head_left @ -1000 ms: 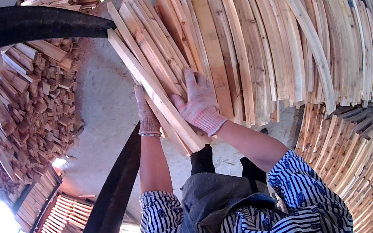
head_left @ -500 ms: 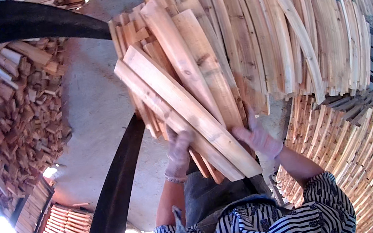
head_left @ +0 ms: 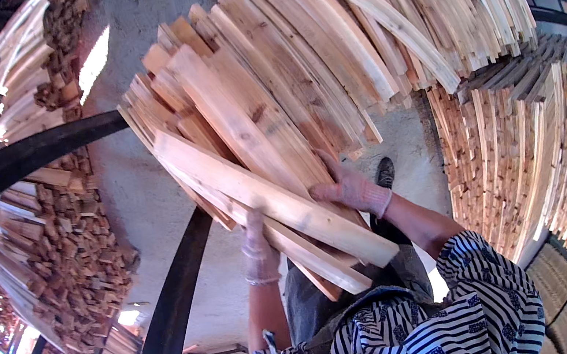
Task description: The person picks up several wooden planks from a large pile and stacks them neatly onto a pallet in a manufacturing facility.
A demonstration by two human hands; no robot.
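Observation:
A loose bundle of pale wooden boards slants in front of me between my two gloved hands. My left hand (head_left: 260,251) is closed on its left edge, thumb up against the boards. My right hand (head_left: 357,193) grips the opposite side, thumb over the top and the other fingers mostly hidden. Uppermost lies one long board (head_left: 275,197), crossing a narrower board (head_left: 314,255) whose near end juts toward my waist. Beyond them, wider boards (head_left: 234,125) lie side by side, their far ends at the long row of boards (head_left: 271,53); whether they rest on it I cannot tell.
A black curved metal bar (head_left: 179,312) rises left of my left arm, and another (head_left: 35,153) crosses farther off. Heaped wood offcuts (head_left: 79,246) lie at the left. Stacked boards (head_left: 517,155) stand at the right. Grey concrete floor (head_left: 146,199) shows between.
My view has turned, so the board row now slants to the upper right. The two top boards, side by side before, now cross. Both hands keep hold of the bundle.

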